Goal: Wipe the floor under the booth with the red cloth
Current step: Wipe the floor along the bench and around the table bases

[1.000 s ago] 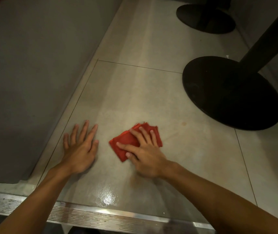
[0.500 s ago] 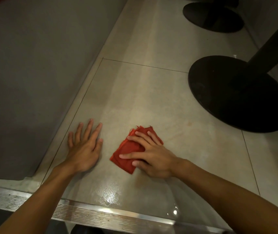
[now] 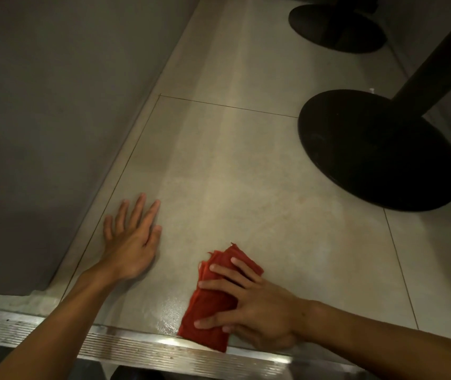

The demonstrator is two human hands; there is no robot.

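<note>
The folded red cloth (image 3: 210, 305) lies flat on the beige tiled floor (image 3: 232, 174), its near edge over the ribbed metal strip. My right hand (image 3: 257, 305) presses down on it with straight, spread fingers. My left hand (image 3: 132, 237) rests flat on the tile to the left, fingers spread, holding nothing. A wet shiny patch shows on the tile just left of the cloth.
A grey booth panel (image 3: 54, 105) walls off the left side. A black round table base (image 3: 377, 152) with its post stands on the right, and a second base (image 3: 336, 26) farther back. The ribbed metal floor strip (image 3: 109, 341) runs along the near edge.
My right hand has dragged the red cloth toward me and to the right, down to the metal strip. My left hand has stayed planted on the tile.
</note>
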